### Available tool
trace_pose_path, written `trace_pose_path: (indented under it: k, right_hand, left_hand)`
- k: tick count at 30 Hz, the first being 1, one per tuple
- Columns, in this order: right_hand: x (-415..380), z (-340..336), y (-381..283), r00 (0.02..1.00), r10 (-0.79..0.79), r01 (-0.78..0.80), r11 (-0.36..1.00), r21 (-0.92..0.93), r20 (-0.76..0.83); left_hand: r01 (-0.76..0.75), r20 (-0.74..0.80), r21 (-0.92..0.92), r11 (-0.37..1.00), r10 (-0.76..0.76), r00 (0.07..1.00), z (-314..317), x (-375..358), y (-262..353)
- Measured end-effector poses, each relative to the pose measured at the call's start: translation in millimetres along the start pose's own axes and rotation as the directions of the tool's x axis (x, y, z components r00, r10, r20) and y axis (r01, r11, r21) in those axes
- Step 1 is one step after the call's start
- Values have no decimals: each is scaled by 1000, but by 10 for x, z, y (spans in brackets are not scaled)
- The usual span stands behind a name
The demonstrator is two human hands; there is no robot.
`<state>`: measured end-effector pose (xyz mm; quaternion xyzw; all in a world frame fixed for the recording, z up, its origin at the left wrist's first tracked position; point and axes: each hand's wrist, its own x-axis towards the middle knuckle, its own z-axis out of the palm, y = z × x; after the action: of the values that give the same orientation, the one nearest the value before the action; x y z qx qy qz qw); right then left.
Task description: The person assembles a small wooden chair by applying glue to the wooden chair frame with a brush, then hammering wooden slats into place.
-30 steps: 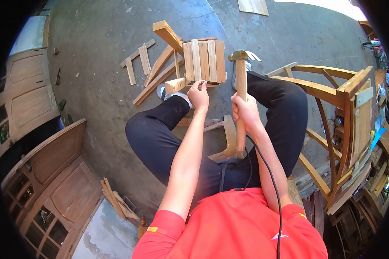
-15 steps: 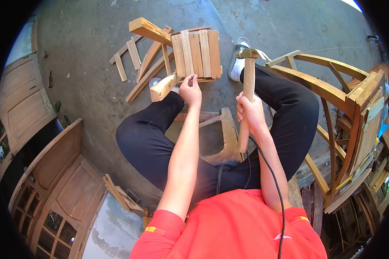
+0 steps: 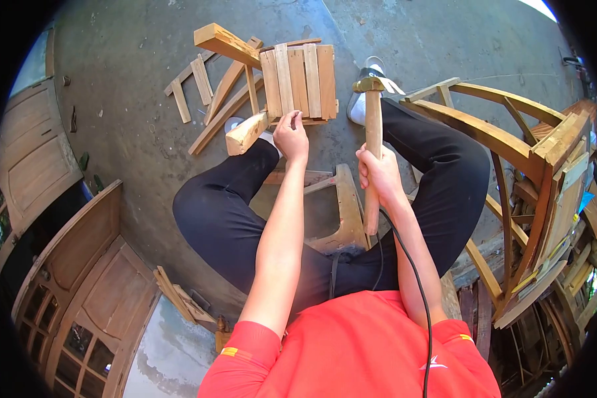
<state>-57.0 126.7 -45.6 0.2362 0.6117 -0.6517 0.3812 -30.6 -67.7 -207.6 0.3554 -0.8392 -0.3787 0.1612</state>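
My left hand (image 3: pixel 290 136) is closed in a pinch at the near edge of a slatted wooden seat (image 3: pixel 298 81); what its fingertips hold is too small to make out. The seat's slats lie side by side, and thick wooden legs (image 3: pixel 247 132) stick out to its left. My right hand (image 3: pixel 381 171) is wrapped round the handle of a hammer (image 3: pixel 373 126), whose head points away from me, to the right of the seat.
Loose wooden strips (image 3: pixel 227 119) lie on the concrete floor beyond my left knee. A wooden frame (image 3: pixel 343 207) rests between my legs. Large curved chair parts (image 3: pixel 491 136) stand on the right. Panelled doors (image 3: pixel 93 312) lean at the left. A black cable (image 3: pixel 414 265) hangs along my right arm.
The hammer and my right hand have shifted slightly left. My left hand stays at the seat's near edge, its grip much the same. The whole view has moved a little.
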Motion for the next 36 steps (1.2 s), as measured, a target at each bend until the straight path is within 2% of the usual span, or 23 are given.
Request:
trace_pose_path:
  k: [4,8,13,16,22,25,26,28,29,32,36]
  right_hand:
    - [-7,72,7,1000,-5,5,997,-76,0]
    - [44,105,110,1000,12,-7,980,-199,20]
    - [115,190,152,1000,-3,8,858,-513,11]
    - [168,285,190,999,16,5,833,-553,34]
    - [402,383,270,986,-12,114,776,-620,166]
    - [419,385,252,960,-145,255,806,-535,240]
    - [441,388,228,938,-244,341,776,-531,246]
    - [542,408,95,914,-300,402,764,-504,275]
    - [633,392,23,926,-264,374,742,-556,271]
    - [682,398,-118,939,-282,342,715,-609,196]
    - [639,149,195,961,-241,259,612,-747,136]
  left_hand:
    - [-49,-5,26,998,49,999,41,-12,-30]
    - [-7,42,-38,999,9,999,41,-2,-12]
    - [-10,44,-42,999,11,999,40,-8,-34]
    - [-2,52,-36,999,4,999,45,-5,-39]
    - [-82,36,-23,996,83,996,61,-15,-86]
    - [-87,18,-21,996,88,996,75,-6,-88]
    - [-80,27,-24,997,80,996,75,-4,-96]
    - [-66,47,-35,997,68,997,87,-10,-95]
    - [-73,48,-37,997,74,996,91,-8,-88]
    - [-104,42,-35,994,105,994,95,-20,-97]
    - [-91,33,-67,994,93,995,116,-28,-100]
